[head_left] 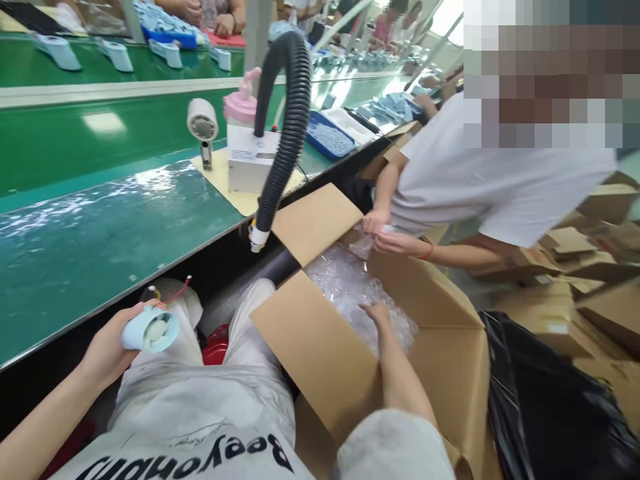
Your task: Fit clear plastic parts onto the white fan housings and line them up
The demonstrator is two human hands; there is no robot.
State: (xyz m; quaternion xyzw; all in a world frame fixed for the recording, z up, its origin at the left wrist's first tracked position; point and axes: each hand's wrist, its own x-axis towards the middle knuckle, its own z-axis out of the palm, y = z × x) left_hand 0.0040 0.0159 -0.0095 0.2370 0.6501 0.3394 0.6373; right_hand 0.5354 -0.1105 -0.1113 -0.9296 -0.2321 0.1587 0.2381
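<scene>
My left hand (113, 340) is closed around a small light-blue fan housing (150, 329), held over my lap near the bench edge. A pale fan rotor shows inside its round opening, and thin red, yellow and black wires stick out at the top. My right hand (377, 312) reaches into an open cardboard box (320, 343), among a heap of clear plastic parts (340, 280). One of its fingers is stretched out toward the parts. The other fingers are partly hidden, and I see nothing gripped in them.
A black ribbed hose (295, 113) hangs over the bench (150, 220). Behind it stand a white handheld fan (203, 127) and a pink-lidded cup (241, 107). A co-worker's hands (383, 230) handle clear plastic at the box's far side. A black bag (540, 400) lies right.
</scene>
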